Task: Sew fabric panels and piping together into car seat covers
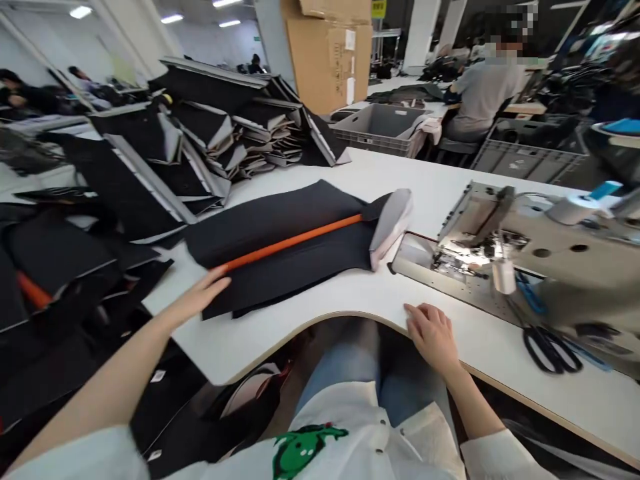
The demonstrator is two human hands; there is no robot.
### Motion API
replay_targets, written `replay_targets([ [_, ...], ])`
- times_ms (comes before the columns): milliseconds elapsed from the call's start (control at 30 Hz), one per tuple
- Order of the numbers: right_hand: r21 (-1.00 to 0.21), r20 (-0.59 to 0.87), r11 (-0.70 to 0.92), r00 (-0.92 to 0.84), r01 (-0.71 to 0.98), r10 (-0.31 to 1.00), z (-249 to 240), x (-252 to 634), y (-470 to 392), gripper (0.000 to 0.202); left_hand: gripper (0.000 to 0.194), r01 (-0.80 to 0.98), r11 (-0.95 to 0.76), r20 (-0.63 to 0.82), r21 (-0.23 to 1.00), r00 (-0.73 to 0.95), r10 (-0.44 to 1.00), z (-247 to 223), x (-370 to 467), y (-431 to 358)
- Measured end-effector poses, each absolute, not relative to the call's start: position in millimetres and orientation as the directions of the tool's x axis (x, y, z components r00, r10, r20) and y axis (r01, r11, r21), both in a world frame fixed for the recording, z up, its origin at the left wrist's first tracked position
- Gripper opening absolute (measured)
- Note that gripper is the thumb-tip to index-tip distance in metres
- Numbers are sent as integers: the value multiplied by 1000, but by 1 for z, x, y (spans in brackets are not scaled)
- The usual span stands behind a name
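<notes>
A black fabric piece [300,260] with an orange strip [295,241] along its middle lies flat on the white table. Its right end has a light grey, folded part [393,223]. My left hand [205,291] touches the left end of the orange strip, fingertips resting on it; whether the fingers pinch the fabric is too small to tell. My right hand [433,330] rests near the table's curved front edge, fingers slightly bent and nothing visible in it. To its right is a sewing machine [565,253] with its lamp lit.
Black scissors [553,350] lie right of my right hand. Stacked black and grey pieces [240,120] fill the table's back left. More black fabric [65,267] is at the far left. Behind the table stand a grey crate [380,127] and a cardboard box [327,60]; a person [485,93] sits beyond.
</notes>
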State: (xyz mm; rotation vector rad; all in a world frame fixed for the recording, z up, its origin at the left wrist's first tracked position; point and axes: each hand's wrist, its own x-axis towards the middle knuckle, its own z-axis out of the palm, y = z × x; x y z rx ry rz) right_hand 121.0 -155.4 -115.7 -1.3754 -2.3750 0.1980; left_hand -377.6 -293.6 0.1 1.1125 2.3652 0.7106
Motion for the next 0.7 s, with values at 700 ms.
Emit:
replay_targets([
  [700, -410, 381, 653, -530, 637, 757, -121, -5, -50, 54, 46, 990, -143, 844, -6, 82, 530, 169, -244, -142],
])
